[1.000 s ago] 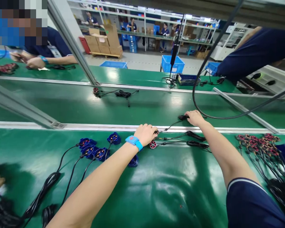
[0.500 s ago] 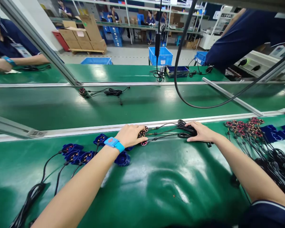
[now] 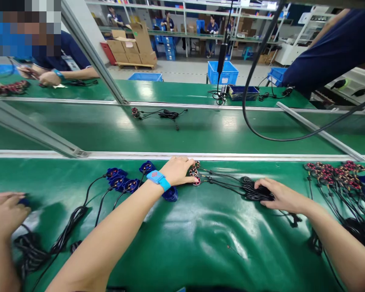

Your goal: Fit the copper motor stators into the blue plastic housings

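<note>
Three round coils (image 3: 194, 172) lie in a short row on the green surface (image 3: 182, 251), just this side of the pale rail (image 3: 200, 155), and I have my left hand (image 3: 179, 171) around them. That hand is part-closed, thumb on the near side and fingers on the far side, with the coils showing at its tips. I wear a blue wristband (image 3: 158, 180) on that wrist.

Black leads run from the coils off to the right, side by side, into looped cable bundles (image 3: 252, 190). My right hand (image 3: 278, 196) is there, curved and about half closed, fingers and thumb to either side of the loops, holding them low at the surface. The cable ends stick out beneath and beyond my palm.

Left of my left hand sit several blue cups (image 3: 130, 185) with coils inside, their cables trailing toward me; one more blue cup (image 3: 170, 195) is just beside my wrist. Farther to my right is a heap of red and copper coils (image 3: 330, 173), its cables spilling nearer to me.

Another person's hand (image 3: 7, 215) is at the far left, near a dark cable coil (image 3: 30, 251). Beyond the rail, one coil assembly (image 3: 135, 112) lies by itself with its cable, and a black tool (image 3: 221, 59) hangs above the farther surface.
</note>
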A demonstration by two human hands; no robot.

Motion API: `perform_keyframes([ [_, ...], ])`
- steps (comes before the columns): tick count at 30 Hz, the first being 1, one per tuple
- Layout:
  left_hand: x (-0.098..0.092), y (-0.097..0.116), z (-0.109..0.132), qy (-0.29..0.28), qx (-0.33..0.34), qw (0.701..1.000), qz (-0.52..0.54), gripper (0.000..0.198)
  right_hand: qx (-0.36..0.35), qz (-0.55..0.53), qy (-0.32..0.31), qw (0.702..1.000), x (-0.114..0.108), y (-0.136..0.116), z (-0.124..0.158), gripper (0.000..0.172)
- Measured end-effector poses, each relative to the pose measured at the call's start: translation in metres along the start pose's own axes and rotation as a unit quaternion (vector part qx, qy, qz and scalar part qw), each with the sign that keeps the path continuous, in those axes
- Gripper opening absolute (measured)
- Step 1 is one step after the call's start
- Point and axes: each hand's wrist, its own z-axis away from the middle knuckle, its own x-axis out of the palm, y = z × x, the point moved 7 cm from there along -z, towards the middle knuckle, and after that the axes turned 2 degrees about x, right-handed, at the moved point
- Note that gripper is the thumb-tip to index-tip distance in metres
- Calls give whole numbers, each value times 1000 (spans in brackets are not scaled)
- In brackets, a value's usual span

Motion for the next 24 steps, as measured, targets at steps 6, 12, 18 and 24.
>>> perform_keyframes([
  [6, 17, 103, 73, 86, 132, 986, 61, 46, -8, 26, 27, 999, -27, -12, -13, 43],
  [12, 77, 145, 119, 123, 152, 965, 173, 50, -91, 43, 58, 993, -49, -67, -94, 37],
  [18, 48, 88, 111, 200, 26, 975, 95, 21, -97, 32, 137, 985, -14, -116, -114, 20],
  [24, 35, 48, 67, 152, -40, 988, -8, 33, -108, 56, 173, 977, 33, -130, -84, 13],
])
